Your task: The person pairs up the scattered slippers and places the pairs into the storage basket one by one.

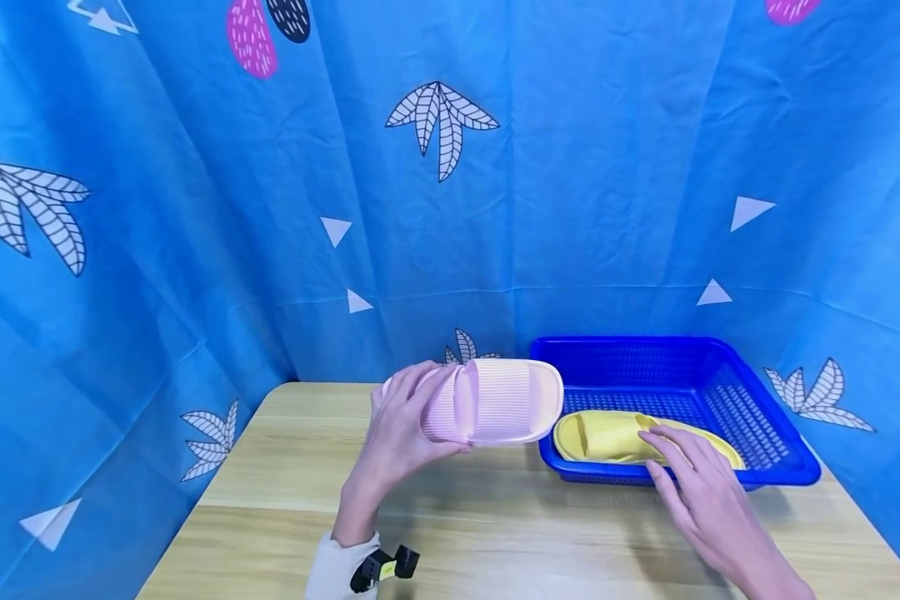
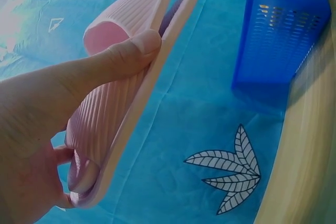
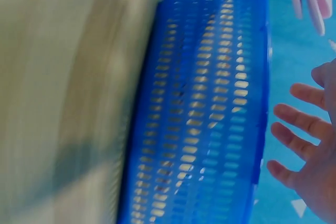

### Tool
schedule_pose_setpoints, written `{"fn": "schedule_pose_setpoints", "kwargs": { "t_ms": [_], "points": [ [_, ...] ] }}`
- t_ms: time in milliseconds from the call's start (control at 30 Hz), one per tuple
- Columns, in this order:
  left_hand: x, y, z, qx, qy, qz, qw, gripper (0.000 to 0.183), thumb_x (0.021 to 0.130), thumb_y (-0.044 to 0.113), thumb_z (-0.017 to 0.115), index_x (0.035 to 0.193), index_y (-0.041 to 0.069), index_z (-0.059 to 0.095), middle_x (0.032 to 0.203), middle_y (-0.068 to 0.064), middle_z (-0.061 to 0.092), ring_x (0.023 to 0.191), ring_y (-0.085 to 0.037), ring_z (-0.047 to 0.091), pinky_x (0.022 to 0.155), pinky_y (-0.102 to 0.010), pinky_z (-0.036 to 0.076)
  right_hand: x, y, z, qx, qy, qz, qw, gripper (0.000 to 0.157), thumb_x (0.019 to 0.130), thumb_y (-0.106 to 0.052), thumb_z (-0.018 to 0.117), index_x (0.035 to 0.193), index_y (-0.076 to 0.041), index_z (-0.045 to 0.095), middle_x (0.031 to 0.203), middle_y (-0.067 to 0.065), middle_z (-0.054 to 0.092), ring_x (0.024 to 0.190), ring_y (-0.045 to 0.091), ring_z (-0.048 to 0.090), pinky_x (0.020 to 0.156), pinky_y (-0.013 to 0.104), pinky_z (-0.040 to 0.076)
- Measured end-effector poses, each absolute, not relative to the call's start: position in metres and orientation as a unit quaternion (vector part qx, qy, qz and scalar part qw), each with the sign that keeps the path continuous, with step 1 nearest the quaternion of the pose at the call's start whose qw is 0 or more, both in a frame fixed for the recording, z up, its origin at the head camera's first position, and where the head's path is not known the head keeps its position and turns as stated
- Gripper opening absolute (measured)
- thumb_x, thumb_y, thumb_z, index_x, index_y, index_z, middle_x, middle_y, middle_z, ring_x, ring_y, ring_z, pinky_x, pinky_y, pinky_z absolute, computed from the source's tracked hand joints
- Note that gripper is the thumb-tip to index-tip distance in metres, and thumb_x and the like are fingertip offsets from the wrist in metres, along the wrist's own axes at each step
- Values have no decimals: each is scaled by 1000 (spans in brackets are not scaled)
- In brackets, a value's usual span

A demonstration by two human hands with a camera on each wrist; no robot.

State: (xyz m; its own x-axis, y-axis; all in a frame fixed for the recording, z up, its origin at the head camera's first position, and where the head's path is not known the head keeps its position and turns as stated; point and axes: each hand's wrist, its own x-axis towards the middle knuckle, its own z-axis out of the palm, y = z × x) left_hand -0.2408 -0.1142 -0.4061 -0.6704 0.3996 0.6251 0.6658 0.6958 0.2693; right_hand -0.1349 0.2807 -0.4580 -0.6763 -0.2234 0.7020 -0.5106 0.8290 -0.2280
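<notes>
My left hand (image 1: 401,425) grips a pair of pale pink ribbed slide slippers (image 1: 504,400), fitted together, and holds them up over the table beside the basket. In the left wrist view the thumb (image 2: 123,56) lies across the edge of the pink pair, with other fingers behind it. Yellow slippers (image 1: 607,435) lie along the near side inside the blue plastic basket (image 1: 768,400). Over them is my right hand (image 1: 701,492), fingers spread and loosely bent, holding nothing. The right wrist view shows those fingers (image 3: 302,121) just above the basket's rim.
The perforated basket stands at the right of a light wooden table (image 1: 285,467), its far part bare. A blue patterned curtain (image 1: 607,167) hangs close behind the table and along both sides. A black strap with a small device (image 1: 378,569) is on my left wrist.
</notes>
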Motion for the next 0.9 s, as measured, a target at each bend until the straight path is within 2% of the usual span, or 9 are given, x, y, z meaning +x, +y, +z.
{"fn": "schedule_pose_setpoints", "kwargs": {
  "t_ms": [133,200,267,567,900],
  "points": [
    [-241,-113,-408,-297,-878,-256,275,107,57,54,99,150,29,52,143,-3,54,131,-27,46,93,-52,38,-133,290,-466,195,-897,198,343,35,95,-11,66,130,-7,67,126,12,64,116,36,56,105,43,35],
    [-241,-111,-409,-297,-875,-263,277,106,57,54,98,149,27,52,143,-4,54,131,-27,46,94,-53,39,-130,295,-469,188,-901,191,341,34,94,-12,66,128,-6,67,123,12,64,115,37,56,96,52,37],
    [-242,-108,-410,-297,-873,-270,277,106,58,56,98,149,26,53,143,-4,54,131,-27,47,94,-54,39,-128,300,-472,178,-906,185,336,32,94,-12,67,126,-6,68,121,12,64,114,37,56,93,57,37],
    [-246,-101,-416,-283,-876,-284,268,109,55,53,100,149,23,53,143,-4,54,131,-28,47,93,-54,40,-122,311,-479,130,-933,153,298,25,98,-16,65,122,-9,69,116,11,64,111,37,55,92,65,33],
    [-251,-89,-421,-265,-886,-288,249,107,58,58,96,149,22,53,144,-7,54,130,-29,48,95,-56,41,-124,316,-484,114,-944,120,285,18,101,-18,61,113,-9,70,107,10,66,102,37,58,92,64,34]
  ]
}}
